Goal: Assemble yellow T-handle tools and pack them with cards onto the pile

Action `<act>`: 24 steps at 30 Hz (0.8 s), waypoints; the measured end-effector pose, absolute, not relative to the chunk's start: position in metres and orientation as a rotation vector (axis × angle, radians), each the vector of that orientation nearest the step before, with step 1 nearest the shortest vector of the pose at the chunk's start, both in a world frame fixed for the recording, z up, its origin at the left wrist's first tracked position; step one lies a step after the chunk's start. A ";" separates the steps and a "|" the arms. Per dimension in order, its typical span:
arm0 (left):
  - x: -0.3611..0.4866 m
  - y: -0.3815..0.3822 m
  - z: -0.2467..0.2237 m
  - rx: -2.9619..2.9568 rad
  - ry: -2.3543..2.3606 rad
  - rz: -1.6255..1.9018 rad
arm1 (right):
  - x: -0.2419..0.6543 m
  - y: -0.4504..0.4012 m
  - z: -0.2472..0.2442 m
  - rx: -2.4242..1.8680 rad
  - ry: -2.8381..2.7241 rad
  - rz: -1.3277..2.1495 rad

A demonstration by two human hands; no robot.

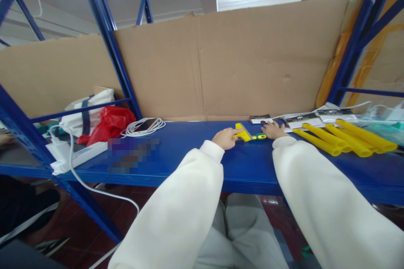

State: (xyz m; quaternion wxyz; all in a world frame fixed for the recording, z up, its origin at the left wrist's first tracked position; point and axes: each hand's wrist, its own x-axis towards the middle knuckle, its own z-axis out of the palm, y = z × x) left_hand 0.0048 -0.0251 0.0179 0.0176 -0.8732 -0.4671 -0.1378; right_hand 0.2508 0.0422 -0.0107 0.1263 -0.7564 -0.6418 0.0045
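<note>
A scraper [243, 133] with a yellow head and a green-and-yellow handle lies on the blue shelf, its handle pointing right. My left hand [224, 138] has its fingers closed on the left side of the yellow head. Just past the handle's end, my right hand [274, 130] rests low over the shelf with its fingers spread. A small packet with a black label [260, 119] lies behind those fingertips. Whether the right hand touches this packet or the handle, I cannot tell.
Several yellow tubes [350, 136] lie at the right, in front of flat black-and-white packets [303, 120]. Leftward are a coiled white cable [143, 126], a red plastic bag [110, 124] and a power strip [80, 157]. Cardboard [252, 63] walls the back. A person's leg shows lower left.
</note>
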 end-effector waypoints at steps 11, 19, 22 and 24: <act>0.005 -0.026 0.019 -2.721 -1.466 -0.431 | 0.253 0.036 0.005 -2.305 -1.618 0.000; 0.004 -0.025 0.018 -2.741 -1.466 -0.439 | 0.253 0.032 0.014 -1.954 -1.465 0.198; 0.003 -0.024 0.018 -2.771 -1.463 -0.456 | 0.241 0.028 0.019 -1.632 -1.440 0.428; 0.003 -0.023 0.017 -2.781 -1.453 -0.468 | 0.228 0.023 0.021 -1.484 -1.476 0.554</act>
